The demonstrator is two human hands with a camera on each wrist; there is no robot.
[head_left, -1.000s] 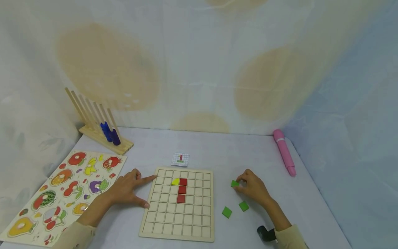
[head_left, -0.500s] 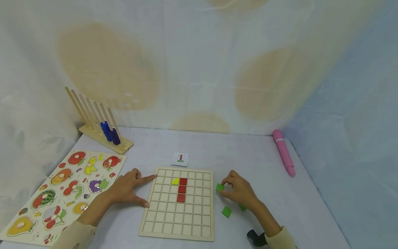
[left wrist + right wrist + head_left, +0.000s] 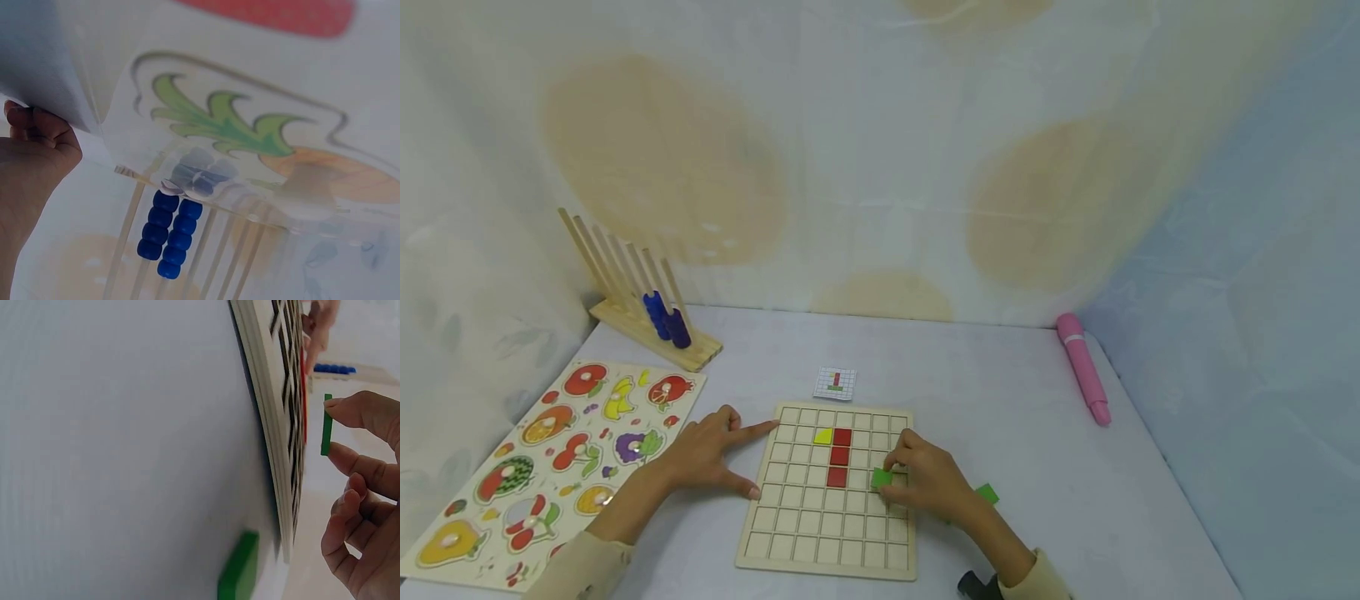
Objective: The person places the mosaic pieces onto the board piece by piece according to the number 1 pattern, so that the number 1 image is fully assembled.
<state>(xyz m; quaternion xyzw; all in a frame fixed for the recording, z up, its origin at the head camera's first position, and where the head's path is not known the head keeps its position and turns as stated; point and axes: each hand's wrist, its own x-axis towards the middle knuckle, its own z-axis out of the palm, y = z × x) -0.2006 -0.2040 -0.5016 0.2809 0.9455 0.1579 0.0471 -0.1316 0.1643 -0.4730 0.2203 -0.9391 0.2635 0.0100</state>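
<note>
Now carried from beside the grid board (image 3: 820,525) to above its right part, a green tile (image 3: 881,479) is pinched in the right hand (image 3: 932,479). The board's left edge is touched by the left hand (image 3: 706,454), thumb and forefinger outstretched (red tiles (image 3: 838,457) are inset).

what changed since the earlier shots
The right hand moved left, carrying a green tile from beside the board to over its right part. The same pinching grip shows throughout; nothing was taken up or let go. Its arm now hides more of the loose green tiles.

Unchanged: the left hand at the board's left edge, the red tiles, yellow piece and card.
</note>
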